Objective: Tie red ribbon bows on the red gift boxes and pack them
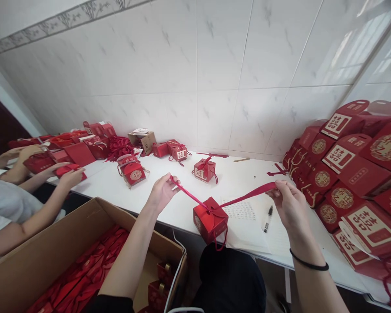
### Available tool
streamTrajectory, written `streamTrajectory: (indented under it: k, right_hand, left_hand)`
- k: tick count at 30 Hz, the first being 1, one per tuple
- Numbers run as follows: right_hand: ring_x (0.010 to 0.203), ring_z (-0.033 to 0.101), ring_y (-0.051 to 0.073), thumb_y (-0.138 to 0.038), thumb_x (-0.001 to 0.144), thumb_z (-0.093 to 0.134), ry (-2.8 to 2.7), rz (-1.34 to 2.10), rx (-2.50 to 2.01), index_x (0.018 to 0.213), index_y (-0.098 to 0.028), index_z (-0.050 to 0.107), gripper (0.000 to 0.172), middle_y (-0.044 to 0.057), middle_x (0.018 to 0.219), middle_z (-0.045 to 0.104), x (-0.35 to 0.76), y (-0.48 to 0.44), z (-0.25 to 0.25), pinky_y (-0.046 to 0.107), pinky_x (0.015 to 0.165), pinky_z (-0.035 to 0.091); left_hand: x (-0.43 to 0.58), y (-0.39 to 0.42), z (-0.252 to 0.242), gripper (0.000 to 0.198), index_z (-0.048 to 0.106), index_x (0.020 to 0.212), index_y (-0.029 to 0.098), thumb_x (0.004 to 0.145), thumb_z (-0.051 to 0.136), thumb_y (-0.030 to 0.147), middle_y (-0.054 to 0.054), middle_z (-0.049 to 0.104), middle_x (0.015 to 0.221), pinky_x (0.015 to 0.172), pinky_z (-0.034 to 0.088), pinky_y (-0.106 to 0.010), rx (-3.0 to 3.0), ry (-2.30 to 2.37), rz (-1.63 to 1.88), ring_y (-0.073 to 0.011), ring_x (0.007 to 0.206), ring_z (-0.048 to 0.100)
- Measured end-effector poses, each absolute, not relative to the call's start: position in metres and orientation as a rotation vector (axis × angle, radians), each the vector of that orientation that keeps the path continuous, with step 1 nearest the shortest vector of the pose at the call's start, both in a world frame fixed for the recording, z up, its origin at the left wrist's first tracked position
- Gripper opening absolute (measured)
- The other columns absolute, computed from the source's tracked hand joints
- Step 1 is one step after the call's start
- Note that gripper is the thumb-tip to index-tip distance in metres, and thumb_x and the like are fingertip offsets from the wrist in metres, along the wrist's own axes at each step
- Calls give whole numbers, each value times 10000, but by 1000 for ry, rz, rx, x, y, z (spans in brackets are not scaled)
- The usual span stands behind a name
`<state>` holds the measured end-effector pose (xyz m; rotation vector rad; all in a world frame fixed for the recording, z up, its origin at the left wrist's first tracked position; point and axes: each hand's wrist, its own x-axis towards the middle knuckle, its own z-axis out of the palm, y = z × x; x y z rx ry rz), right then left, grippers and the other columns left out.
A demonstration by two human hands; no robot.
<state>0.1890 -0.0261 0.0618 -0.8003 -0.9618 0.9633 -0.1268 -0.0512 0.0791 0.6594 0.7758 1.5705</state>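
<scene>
While held L hand (163,189) to R hand (289,204), ribbon (247,195) prob. taut, left-right.

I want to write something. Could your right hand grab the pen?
Probably yes: the pen lies bare on the paper right beside the right hand, though that hand is pinching the ribbon.

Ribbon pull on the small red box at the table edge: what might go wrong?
The small red cardboard gift box sits at the white table's front edge; uneven pulls by left hand and right hand on the red ribbon might tip it off. Either grip may slip, leaving the knot loose.
</scene>
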Motion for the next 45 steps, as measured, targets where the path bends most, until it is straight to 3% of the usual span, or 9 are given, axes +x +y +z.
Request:
streamTrajectory:
  k: [10,17,21,26,32,34,36,40,45]
  right_hand:
    - [536,414,105,-457,759,584,-1612,718,-863,564,-172,506,354,-11,562,493,139,7,143,237,504,302]
    - [528,430,109,-492,749,586,-2039,666,-707,620,-177,542,343,-26,558,501,98,22,190,242,506,314]
    - [518,443,106,-423,774,599,-2109,611,-665,654,-181,550,274,-35,572,520,84,32,204,245,518,335]
    - [656,528,132,-273,794,600,-2157,507,-683,683,-171,589,151,-3,675,597,75,39,216,255,614,382]
    - [677,543,147,-214,792,610,-2111,349,-803,679,-158,594,127,16,690,611,83,38,232,265,633,387]
    - [683,544,151,-234,798,612,-2062,348,-859,699,-149,597,131,22,697,603,90,37,235,271,640,390]
    - [694,543,153,-293,825,591,-1971,358,-892,786,-133,596,164,25,713,584,97,36,236,282,656,397]
    - [814,552,162,-399,890,484,-1851,379,-813,976,-116,544,302,37,836,539,104,37,232,315,731,410]
    - [833,543,167,-318,875,502,-1961,381,-812,857,-102,579,230,32,813,539,103,36,228,348,782,403]
  left_hand:
    - [-103,-39,118,167,693,768,154,609,719,199,-41,663,808,718,479,-308,1051,717,1491,-148,756,587]
    - [-86,-25,142,202,702,847,166,648,690,198,-41,679,805,726,452,-294,1342,811,1402,-143,740,595]
    - [-85,-18,151,220,689,872,150,663,674,216,-47,680,811,732,452,-306,1411,833,1413,-154,750,604]
    - [-88,-12,157,164,659,780,140,629,680,199,-14,644,738,695,455,-279,1343,805,1476,-117,680,579]
    - [-98,-10,169,93,548,678,160,605,606,167,37,510,574,604,436,-255,1220,756,1631,-93,543,510]
    - [-105,-10,173,120,532,721,172,619,593,182,27,538,629,656,448,-275,1225,773,1690,-111,606,544]
    - [-113,-11,176,165,530,807,189,656,587,226,-12,615,809,746,444,-303,1242,829,1745,-152,798,594]
    - [-121,-12,176,216,530,932,216,731,566,284,-39,596,1142,902,379,-377,1291,915,1799,-224,1142,501]
    - [-120,4,162,139,575,835,174,776,510,282,-49,642,999,851,417,-350,1410,969,1754,-212,1003,576]
